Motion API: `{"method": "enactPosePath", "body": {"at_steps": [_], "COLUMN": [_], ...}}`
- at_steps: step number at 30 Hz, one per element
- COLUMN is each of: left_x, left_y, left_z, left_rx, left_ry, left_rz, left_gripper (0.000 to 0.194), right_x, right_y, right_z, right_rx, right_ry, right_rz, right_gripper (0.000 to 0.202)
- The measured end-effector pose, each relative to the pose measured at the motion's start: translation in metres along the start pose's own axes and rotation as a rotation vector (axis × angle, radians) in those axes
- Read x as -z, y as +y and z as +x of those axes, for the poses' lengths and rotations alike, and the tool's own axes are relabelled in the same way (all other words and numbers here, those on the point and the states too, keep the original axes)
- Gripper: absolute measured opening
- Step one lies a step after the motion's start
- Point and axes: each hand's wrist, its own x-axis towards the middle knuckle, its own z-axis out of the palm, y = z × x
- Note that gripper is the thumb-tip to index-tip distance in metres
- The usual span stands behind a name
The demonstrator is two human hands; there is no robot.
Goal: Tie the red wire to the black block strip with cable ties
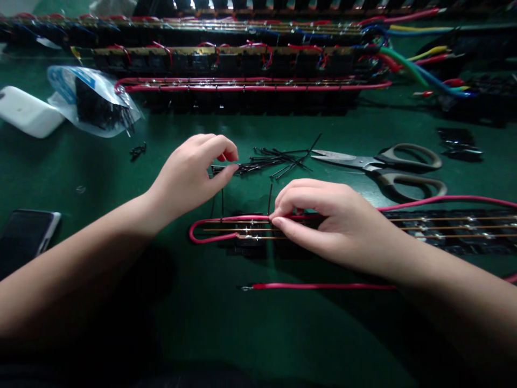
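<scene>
My right hand (327, 221) pinches a thin black cable tie (270, 199) where it meets the red wire (226, 220); the tie's tail stands up beside my fingertips. This wire loops around the left end of a long black strip (444, 245) with brass rods and soldered joints. Another black tie (222, 202) stands up from the wire further left. My left hand (194, 167) hovers just left of a loose pile of black cable ties (278, 158), thumb and curled fingers apart, with nothing visible between them. Part of the strip is hidden under my right hand.
Scissors (375, 164) lie right of the pile. A plastic bag (97, 102) of black ties, a white object (30, 113) and a phone (28, 237) sit at left. Wired strips (250, 86) line the back. A loose red wire (323, 286) lies in front.
</scene>
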Motion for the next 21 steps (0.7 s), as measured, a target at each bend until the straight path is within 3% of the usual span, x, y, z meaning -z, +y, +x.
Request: {"method": "enactPosePath", "body": {"at_steps": [2,5,16,21], "left_x": [-0.004,-0.010,-0.011,-0.013], "left_y": [-0.014,-0.023,-0.017,-0.018], "left_z": [0.002,0.002,0.003,0.003], "left_rx": [-0.106,-0.162,-0.073,-0.095], "left_ry": [-0.025,-0.070,0.012,0.018], "left_rz": [0.153,0.177,0.017,0.040], "left_gripper": [0.013,0.012,0.010,0.008], "right_x": [0.001,0.001,0.002,0.002], "right_y": [0.000,0.000,-0.002,0.000], "right_z": [0.000,0.000,0.001,0.002], "right_rx": [-0.016,-0.021,-0.034,-0.039], "right_ry": [-0.023,-0.033,-0.031,-0.041], "right_rz": [0.006,0.005,0.005,-0.006], "right_gripper": [0.022,0.025,0.025,0.027]}}
